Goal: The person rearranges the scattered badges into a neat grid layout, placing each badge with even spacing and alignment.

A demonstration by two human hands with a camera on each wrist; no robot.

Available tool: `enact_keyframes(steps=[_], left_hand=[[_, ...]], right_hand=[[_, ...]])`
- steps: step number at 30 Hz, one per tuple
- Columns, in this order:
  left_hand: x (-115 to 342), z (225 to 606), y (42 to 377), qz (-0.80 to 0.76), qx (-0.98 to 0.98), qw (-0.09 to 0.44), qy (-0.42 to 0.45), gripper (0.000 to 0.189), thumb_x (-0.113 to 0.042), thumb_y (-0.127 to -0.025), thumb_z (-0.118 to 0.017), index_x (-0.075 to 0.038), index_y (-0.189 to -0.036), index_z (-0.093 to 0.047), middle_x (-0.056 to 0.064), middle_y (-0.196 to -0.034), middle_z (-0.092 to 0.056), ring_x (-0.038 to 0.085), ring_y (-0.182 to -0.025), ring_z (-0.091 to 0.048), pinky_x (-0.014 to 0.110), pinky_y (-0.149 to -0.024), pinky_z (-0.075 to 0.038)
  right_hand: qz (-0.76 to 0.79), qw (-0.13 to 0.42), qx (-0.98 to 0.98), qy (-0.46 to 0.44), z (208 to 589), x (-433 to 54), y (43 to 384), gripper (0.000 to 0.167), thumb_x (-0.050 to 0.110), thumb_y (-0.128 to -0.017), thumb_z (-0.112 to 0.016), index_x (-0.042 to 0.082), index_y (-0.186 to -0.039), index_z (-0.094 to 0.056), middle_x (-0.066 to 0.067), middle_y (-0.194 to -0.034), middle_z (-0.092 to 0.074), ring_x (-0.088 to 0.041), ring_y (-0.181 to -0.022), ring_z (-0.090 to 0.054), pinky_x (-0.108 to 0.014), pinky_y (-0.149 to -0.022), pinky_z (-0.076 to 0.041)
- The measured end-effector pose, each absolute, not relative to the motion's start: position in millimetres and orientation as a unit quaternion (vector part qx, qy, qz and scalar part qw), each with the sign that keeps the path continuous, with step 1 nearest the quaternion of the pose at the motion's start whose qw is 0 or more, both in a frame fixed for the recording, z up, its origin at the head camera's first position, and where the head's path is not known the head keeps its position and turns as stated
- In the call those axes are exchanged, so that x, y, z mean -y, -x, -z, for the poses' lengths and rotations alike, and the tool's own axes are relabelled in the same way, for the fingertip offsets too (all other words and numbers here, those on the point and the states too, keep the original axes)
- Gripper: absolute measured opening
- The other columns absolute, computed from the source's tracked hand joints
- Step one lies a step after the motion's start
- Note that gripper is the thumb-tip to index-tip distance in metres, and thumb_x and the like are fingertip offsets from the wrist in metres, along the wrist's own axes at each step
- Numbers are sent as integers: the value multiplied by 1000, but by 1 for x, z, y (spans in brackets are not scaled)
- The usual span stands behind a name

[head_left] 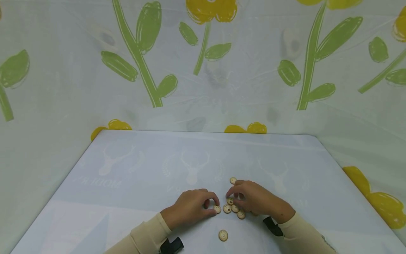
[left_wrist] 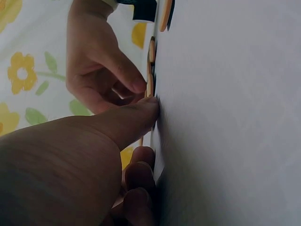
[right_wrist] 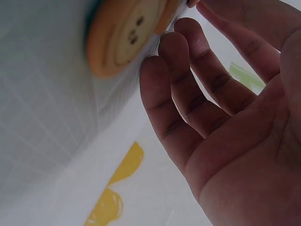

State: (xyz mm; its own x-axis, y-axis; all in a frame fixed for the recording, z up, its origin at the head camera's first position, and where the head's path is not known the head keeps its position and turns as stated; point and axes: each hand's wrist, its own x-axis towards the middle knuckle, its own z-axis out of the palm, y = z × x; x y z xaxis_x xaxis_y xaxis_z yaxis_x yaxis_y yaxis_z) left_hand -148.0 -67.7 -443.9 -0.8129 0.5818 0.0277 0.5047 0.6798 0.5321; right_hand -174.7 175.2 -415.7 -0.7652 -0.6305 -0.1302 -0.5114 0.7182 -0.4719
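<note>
Nearest on the white table (head_left: 133,183): lone round tan wood-look button (head_left: 223,235); beyond, left hand (head_left: 191,209), thumb and curled index pinching matching button (head_left: 217,210). Right hand (head_left: 257,198), thumb-index gap narrow over button cluster (head_left: 227,209), partly hiding it; grip indeterminable. Farther: single button (head_left: 233,180), then green-and-yellow floral sheet (head_left: 247,77).

Table (head_left: 127,190): backed and flanked by the cloth (head_left: 247,88).
Button group (head_left: 227,209): four seen, laid close together on the table, between the hands.
Rear button (head_left: 230,201): held, within the group, by the right hand (head_left: 260,199).
Left button (head_left: 217,209): held left of the group by the left hand (head_left: 191,208).
Far button (head_left: 233,180): laid behind the group.
Near button (head_left: 223,235): laid before the group, well apart.
Half-hidden button (head_left: 254,214): partly covered by the right hand.
</note>
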Motion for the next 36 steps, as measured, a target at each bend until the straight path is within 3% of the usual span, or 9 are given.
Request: enact_keyframes(steps=[36], left_hand=[[68, 444, 147, -275, -911, 64, -301, 17, -36, -86, -78, -32, -101, -71, -14, -74, -52, -2, -61, -42, 20, -56, -35]], right_hand=[[204, 112, -915, 330, 420, -175, 173, 14, 17, -86, -79, 21, -98, -76, 11, -87, -58, -1, -77, -53, -22, -68, -47]])
